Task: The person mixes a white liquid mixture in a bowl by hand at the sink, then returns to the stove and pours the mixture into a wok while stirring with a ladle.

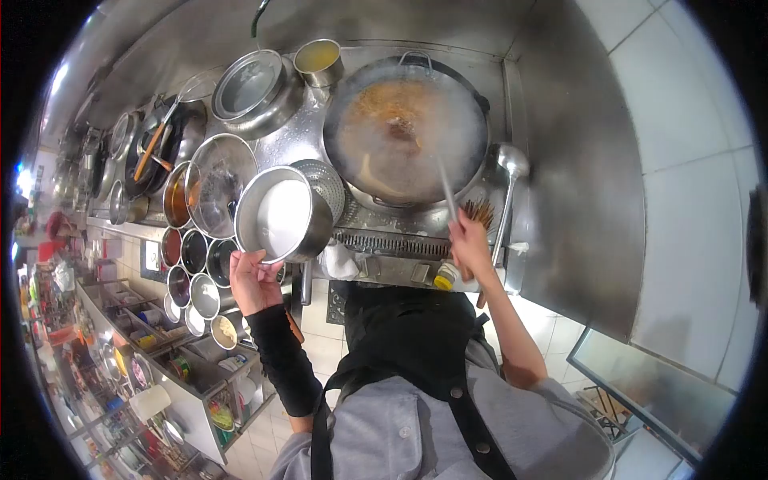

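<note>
My left hand (254,282) grips the lower rim of a round metal pot (318,228), tilted so that its pale inside shows. In my right hand (470,244) is the handle of a long metal utensil (446,188). The utensil reaches up into a large black wok (472,172), and steam hides its far end. Brownish liquid (392,120) fills the wok under the steam. Behind the metal pot lies a perforated strainer (326,186).
A ladle (513,160) lies right of the wok, beside a bamboo brush (480,211). A yellow-capped jar (446,277) stands at the front edge. Left are a lidded pot (276,108), a glass lid (220,180) and several seasoning bowls (206,296). A metal wall (572,160) rises at right.
</note>
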`<action>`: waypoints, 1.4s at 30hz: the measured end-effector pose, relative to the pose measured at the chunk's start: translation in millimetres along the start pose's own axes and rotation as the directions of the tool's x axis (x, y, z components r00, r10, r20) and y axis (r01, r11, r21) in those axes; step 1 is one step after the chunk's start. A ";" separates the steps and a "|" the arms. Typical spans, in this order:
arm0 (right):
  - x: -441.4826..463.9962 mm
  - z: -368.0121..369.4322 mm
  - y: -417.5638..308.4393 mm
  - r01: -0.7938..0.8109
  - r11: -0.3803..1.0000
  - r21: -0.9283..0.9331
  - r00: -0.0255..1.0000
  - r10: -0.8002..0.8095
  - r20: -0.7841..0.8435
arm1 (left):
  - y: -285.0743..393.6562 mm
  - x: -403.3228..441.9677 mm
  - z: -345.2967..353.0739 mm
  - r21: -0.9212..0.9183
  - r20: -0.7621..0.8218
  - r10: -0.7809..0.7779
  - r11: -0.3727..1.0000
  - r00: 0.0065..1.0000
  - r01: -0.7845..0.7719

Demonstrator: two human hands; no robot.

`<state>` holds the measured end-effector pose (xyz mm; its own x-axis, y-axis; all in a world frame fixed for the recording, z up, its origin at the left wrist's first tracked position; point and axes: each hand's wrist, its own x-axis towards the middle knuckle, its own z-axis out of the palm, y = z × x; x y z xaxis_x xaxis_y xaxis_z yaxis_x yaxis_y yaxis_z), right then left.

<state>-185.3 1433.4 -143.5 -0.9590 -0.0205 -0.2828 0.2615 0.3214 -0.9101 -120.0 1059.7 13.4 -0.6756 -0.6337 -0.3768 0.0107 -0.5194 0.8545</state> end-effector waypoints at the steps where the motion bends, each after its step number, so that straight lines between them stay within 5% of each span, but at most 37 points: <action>1: -18.6 -3.3 -4.2 -0.034 0.999 -0.014 0.999 0.034 0.007 | 1.7 -4.0 0.1 0.008 -0.024 -0.002 1.000 1.000 0.003; 2: -37.1 -6.6 -8.5 -0.068 0.997 -0.028 0.998 0.068 0.014 | 0.7 -2.6 -4.2 -0.009 -0.017 -0.017 1.000 1.000 0.016; 4: -70.6 -19.3 -60.6 -0.341 0.905 0.253 0.936 0.304 0.176 | -0.5 -4.8 -7.1 0.004 -0.019 -0.003 1.000 1.000 0.003; 7: -49.7 -19.5 -55.3 -0.531 0.703 0.474 0.828 0.311 0.466 | -3.4 -0.7 -6.5 0.018 0.008 0.004 1.000 1.000 -0.004; 8: -42.2 -10.1 -53.2 -0.507 0.671 0.540 0.854 0.305 0.422 | -4.2 -0.6 -8.3 0.024 0.013 0.003 1.000 1.000 -0.003; 19: -57.0 -28.7 -73.0 -0.154 0.943 0.294 0.983 0.115 0.146 | 2.6 -8.9 -12.6 0.001 0.015 0.015 1.000 1.000 -0.015; 31: -46.0 -48.1 -133.2 -0.004 0.993 0.119 1.000 0.005 -0.006 | -0.1 -4.6 -17.5 -0.019 0.069 0.033 0.999 0.997 -0.031; 42: -32.9 -42.5 -105.3 0.198 0.847 -0.492 0.934 -0.315 -0.166 | 1.1 -5.1 -8.9 0.027 0.048 0.044 0.999 0.998 -0.045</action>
<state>-186.0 1440.5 -25.4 -0.9966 0.0370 0.0732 -0.0226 0.7344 -0.6784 -110.0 1057.3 13.1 -0.7089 -0.6280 -0.3211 0.0217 -0.4745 0.8800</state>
